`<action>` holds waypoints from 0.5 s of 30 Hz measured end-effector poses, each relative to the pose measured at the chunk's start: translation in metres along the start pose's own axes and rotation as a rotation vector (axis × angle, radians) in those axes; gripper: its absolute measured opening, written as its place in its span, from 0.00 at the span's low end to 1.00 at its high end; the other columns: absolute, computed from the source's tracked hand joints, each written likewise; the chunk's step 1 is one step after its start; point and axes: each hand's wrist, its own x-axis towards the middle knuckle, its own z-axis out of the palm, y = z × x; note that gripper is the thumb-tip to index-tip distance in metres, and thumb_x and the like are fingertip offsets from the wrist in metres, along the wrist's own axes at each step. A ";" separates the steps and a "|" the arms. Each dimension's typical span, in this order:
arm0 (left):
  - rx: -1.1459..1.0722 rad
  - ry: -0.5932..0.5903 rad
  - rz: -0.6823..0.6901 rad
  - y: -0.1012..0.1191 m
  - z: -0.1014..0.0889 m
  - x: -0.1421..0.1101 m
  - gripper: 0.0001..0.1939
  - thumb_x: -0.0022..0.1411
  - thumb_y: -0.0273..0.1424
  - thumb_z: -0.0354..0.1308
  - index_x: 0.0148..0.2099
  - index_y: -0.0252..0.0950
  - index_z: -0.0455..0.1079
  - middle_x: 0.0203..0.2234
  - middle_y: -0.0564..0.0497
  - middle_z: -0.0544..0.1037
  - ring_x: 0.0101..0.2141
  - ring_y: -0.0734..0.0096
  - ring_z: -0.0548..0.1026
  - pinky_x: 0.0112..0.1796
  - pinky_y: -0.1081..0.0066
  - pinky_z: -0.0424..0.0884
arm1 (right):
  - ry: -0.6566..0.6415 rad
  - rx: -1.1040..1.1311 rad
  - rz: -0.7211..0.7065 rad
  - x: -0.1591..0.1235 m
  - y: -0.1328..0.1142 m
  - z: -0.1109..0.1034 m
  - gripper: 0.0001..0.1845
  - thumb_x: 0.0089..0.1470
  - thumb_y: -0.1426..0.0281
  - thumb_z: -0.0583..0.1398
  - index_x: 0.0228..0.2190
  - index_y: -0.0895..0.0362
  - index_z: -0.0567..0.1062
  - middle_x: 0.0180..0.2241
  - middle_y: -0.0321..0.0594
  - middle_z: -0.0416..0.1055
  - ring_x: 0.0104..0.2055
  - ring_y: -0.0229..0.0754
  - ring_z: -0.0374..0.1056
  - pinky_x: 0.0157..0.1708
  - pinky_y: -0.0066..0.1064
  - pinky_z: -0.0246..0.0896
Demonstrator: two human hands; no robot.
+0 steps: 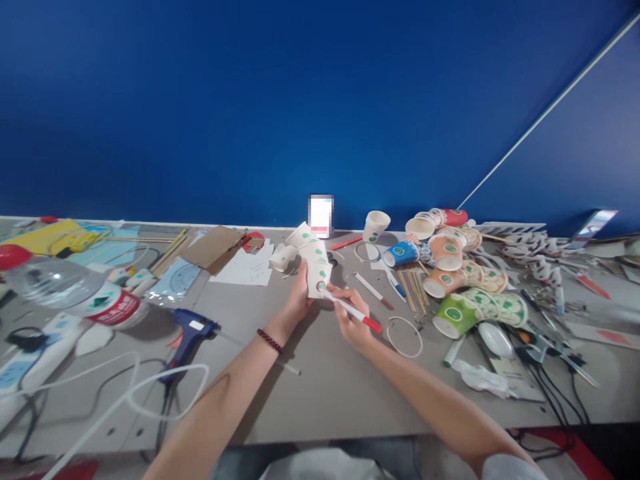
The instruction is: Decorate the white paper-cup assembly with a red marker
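The left hand [299,293] is closed around the near end of a bent row of white paper cups [314,255] with green prints, which rises away from it. Close on its right, the right hand [354,319] grips a white marker [356,313] with a red end, its tip at a small reddish ring on the cup nearest the person; whether it touches is too small to tell. Just beyond the left hand lies another white cup [284,257]; whether it joins the row is unclear. Farther left of that hand are a sheet of white paper [240,268], a blue glue gun [187,343] and a clear bottle [75,290] with a red cap. Beyond the right hand, a single cup [375,228] stands upright on the worktop [310,400]. Just right of the same hand lie a second marker [371,289], thin wooden sticks [413,291] and a white ring [389,333], with colourful printed cups [455,315] farther right.
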 end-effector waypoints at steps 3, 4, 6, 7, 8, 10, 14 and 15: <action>-0.006 -0.002 -0.003 -0.001 -0.001 0.001 0.27 0.72 0.50 0.51 0.51 0.31 0.77 0.30 0.43 0.84 0.26 0.65 0.80 0.32 0.68 0.79 | -0.003 0.006 0.002 0.000 0.000 0.000 0.13 0.64 0.55 0.60 0.36 0.50 0.76 0.45 0.50 0.84 0.53 0.55 0.80 0.48 0.45 0.77; -0.006 0.002 -0.003 -0.001 -0.001 0.001 0.27 0.72 0.50 0.50 0.51 0.32 0.77 0.30 0.43 0.84 0.26 0.66 0.80 0.32 0.68 0.79 | -0.003 0.011 -0.001 0.000 0.000 0.000 0.13 0.64 0.55 0.60 0.36 0.50 0.76 0.45 0.50 0.84 0.53 0.55 0.80 0.47 0.45 0.77; -0.005 0.010 -0.004 0.000 0.000 0.001 0.27 0.73 0.49 0.49 0.52 0.31 0.77 0.30 0.45 0.83 0.25 0.67 0.80 0.32 0.69 0.79 | 0.000 0.020 -0.008 0.001 -0.002 0.000 0.14 0.65 0.54 0.60 0.36 0.50 0.75 0.45 0.50 0.84 0.52 0.55 0.80 0.47 0.45 0.77; -0.005 0.011 -0.003 0.000 0.000 0.001 0.28 0.73 0.49 0.48 0.52 0.31 0.77 0.29 0.45 0.83 0.25 0.67 0.79 0.31 0.69 0.78 | 0.002 0.022 -0.011 0.001 -0.003 0.001 0.14 0.65 0.54 0.59 0.36 0.50 0.75 0.45 0.50 0.84 0.52 0.55 0.80 0.48 0.45 0.77; -0.005 0.009 -0.004 0.000 0.001 0.001 0.28 0.74 0.49 0.47 0.52 0.31 0.76 0.29 0.45 0.83 0.25 0.67 0.79 0.31 0.70 0.78 | 0.001 0.021 -0.012 0.002 -0.004 0.000 0.14 0.65 0.54 0.59 0.36 0.50 0.75 0.45 0.50 0.84 0.52 0.55 0.80 0.48 0.45 0.77; -0.008 0.003 -0.007 -0.001 0.001 0.002 0.28 0.74 0.49 0.47 0.51 0.30 0.77 0.28 0.45 0.83 0.25 0.67 0.79 0.30 0.70 0.77 | -0.008 0.011 -0.007 0.003 -0.007 0.000 0.14 0.65 0.54 0.59 0.35 0.50 0.75 0.44 0.50 0.84 0.52 0.55 0.80 0.48 0.45 0.77; -0.013 0.013 -0.013 -0.003 -0.001 0.005 0.28 0.72 0.50 0.50 0.51 0.31 0.78 0.28 0.44 0.83 0.24 0.66 0.79 0.30 0.69 0.77 | -0.023 -0.008 0.007 0.003 -0.010 -0.002 0.15 0.63 0.53 0.60 0.34 0.50 0.75 0.42 0.49 0.84 0.50 0.55 0.81 0.41 0.42 0.78; -0.012 0.014 -0.014 -0.003 -0.002 0.006 0.28 0.72 0.51 0.50 0.51 0.31 0.78 0.27 0.44 0.83 0.23 0.66 0.79 0.30 0.69 0.77 | -0.022 -0.002 0.015 0.003 -0.010 -0.002 0.16 0.63 0.52 0.60 0.34 0.51 0.75 0.42 0.49 0.84 0.49 0.55 0.81 0.39 0.41 0.79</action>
